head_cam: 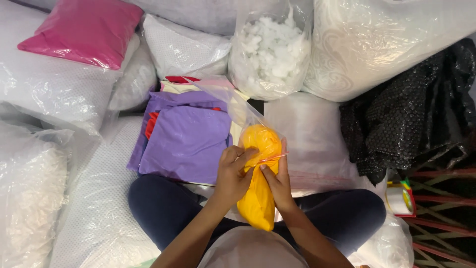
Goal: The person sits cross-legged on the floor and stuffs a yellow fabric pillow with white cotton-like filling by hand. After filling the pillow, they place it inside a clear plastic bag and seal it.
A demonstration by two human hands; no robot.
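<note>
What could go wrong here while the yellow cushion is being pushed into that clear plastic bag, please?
1. The clear plastic bag looks thin, and both hands, left hand and right hand, pinch its mouth around the bulging yellow cushion; it might tear.
2. Only the cushion's top is inside, so it could slip back out.
3. The bag's loose end lies over the purple fabric stack and may drag it askew.
</note>
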